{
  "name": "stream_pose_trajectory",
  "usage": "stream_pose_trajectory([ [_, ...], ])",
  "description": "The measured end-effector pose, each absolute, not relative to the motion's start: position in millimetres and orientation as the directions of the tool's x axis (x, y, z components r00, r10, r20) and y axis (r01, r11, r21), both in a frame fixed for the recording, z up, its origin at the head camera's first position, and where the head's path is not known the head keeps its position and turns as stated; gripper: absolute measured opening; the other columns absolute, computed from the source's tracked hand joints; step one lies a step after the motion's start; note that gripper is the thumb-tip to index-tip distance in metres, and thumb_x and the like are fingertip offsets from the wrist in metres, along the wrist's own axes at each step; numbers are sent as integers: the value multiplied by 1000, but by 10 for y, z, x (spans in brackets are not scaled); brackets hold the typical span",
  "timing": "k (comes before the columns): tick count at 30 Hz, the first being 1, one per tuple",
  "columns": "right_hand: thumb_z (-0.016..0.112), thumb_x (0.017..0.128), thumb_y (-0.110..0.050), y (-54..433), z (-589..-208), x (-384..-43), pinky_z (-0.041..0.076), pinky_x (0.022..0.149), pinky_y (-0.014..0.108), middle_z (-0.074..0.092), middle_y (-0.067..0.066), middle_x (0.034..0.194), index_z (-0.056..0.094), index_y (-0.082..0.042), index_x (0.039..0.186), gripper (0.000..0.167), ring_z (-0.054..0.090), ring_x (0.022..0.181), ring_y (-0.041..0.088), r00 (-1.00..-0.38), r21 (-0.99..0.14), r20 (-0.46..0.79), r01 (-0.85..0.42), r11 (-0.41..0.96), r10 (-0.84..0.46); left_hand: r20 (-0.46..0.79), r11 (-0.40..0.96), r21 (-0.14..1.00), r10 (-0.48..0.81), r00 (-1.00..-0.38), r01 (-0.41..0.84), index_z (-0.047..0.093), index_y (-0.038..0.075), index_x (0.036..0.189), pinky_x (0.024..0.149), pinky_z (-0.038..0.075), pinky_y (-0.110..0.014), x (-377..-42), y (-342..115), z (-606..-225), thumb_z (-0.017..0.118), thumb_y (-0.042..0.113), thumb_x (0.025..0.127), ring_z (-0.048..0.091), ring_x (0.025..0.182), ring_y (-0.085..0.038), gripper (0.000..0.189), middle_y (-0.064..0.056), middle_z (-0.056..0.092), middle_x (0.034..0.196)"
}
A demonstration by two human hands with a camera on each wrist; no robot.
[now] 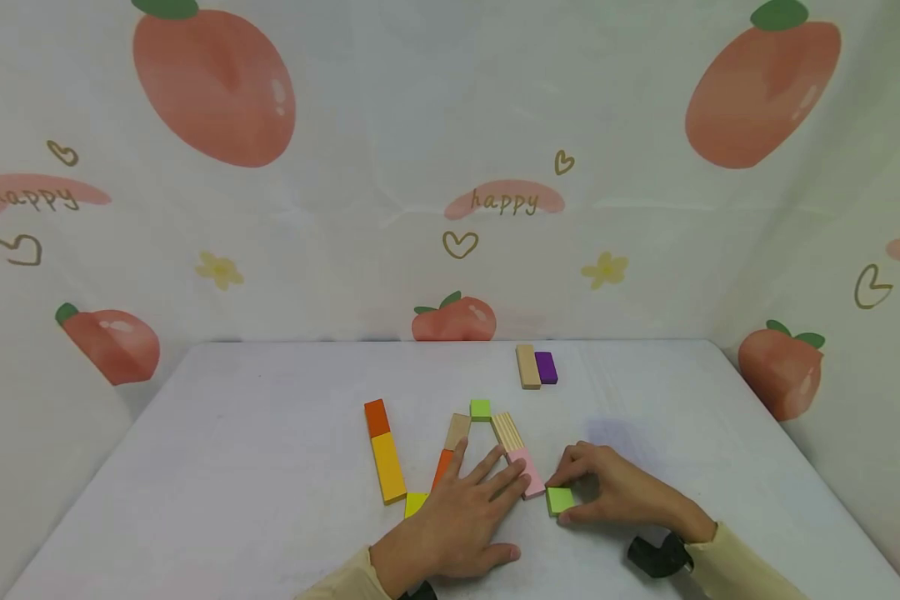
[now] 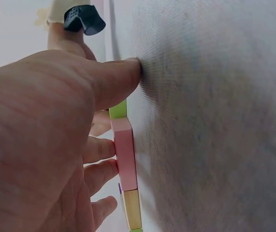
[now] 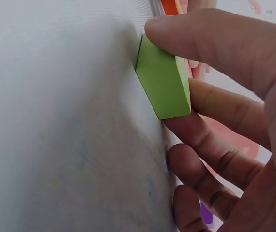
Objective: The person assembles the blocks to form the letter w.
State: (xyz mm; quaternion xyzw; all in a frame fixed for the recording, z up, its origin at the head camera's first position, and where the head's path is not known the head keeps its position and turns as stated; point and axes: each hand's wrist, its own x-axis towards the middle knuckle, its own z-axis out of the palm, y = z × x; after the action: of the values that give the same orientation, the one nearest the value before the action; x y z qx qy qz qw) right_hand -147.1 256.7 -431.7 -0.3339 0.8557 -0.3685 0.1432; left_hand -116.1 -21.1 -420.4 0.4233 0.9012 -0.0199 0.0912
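Observation:
My right hand (image 1: 622, 492) pinches a small light green block (image 1: 560, 501) between thumb and fingers, down on the tabletop at the lower end of a pink block (image 1: 525, 473). In the right wrist view the green block (image 3: 163, 82) shows its broad side. My left hand (image 1: 468, 517) lies spread with straight fingers, its fingertips touching the pink block (image 2: 123, 152). Above the pink block sits a ridged wooden block (image 1: 507, 431), then another green block (image 1: 480, 409). A plain wooden block (image 1: 457, 431) and an orange block (image 1: 442, 467) slant down beneath the left hand, which partly hides them.
Left of the hands, a red-orange block (image 1: 377, 418) and a long yellow-orange block (image 1: 388, 468) form a slanted line down to a yellow block (image 1: 416, 503), partly covered. Toward the back, a wooden block (image 1: 528, 367) and a purple block (image 1: 546, 367) lie side by side on the white table (image 1: 255, 467).

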Motion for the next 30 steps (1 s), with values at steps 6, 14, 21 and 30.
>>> stream_pose_trajectory([
  [6, 84, 83, -41, 2560, -4302, -1465, 50, 87, 28, 64, -18, 101, 79, -21, 110, 35, 59, 99, 5, -737, -726, 0, -465, 507, -676, -177, 640, 35, 760, -626, 768, 26, 27, 163, 120, 7, -64, -1163, -210, -4193, 47, 69, 97, 9, 156, -21, 80, 9, 17, 169],
  [14, 85, 81, -42, 2558, -4302, -1458, 50, 89, 28, 64, -18, 101, 79, -22, 111, 36, 58, 100, 6, -750, -725, -16, -447, 524, -662, -176, 635, 38, 764, -620, 772, 26, 27, 163, 120, 8, -64, -1167, -212, -4177, 46, 68, 98, 9, 156, -22, 80, 8, 17, 169],
  [21, 85, 81, -44, 2552, -4318, -1428, 49, 89, 29, 63, -19, 102, 79, -23, 111, 37, 58, 101, 6, -758, -719, -22, -441, 537, -651, -168, 632, 30, 767, -619, 775, 25, 26, 163, 120, 8, -64, -1157, -220, -4204, 46, 68, 98, 10, 156, -22, 80, 8, 17, 169],
  [30, 83, 84, -39, 2592, -4290, -1547, 49, 84, 29, 66, -10, 101, 79, -16, 114, 38, 59, 95, 12, -766, -720, 35, -465, 516, -642, -160, 633, 30, 767, -621, 774, 25, 26, 163, 120, 7, -64, -1149, -221, -4272, 46, 68, 98, 9, 156, -22, 80, 8, 17, 169],
])
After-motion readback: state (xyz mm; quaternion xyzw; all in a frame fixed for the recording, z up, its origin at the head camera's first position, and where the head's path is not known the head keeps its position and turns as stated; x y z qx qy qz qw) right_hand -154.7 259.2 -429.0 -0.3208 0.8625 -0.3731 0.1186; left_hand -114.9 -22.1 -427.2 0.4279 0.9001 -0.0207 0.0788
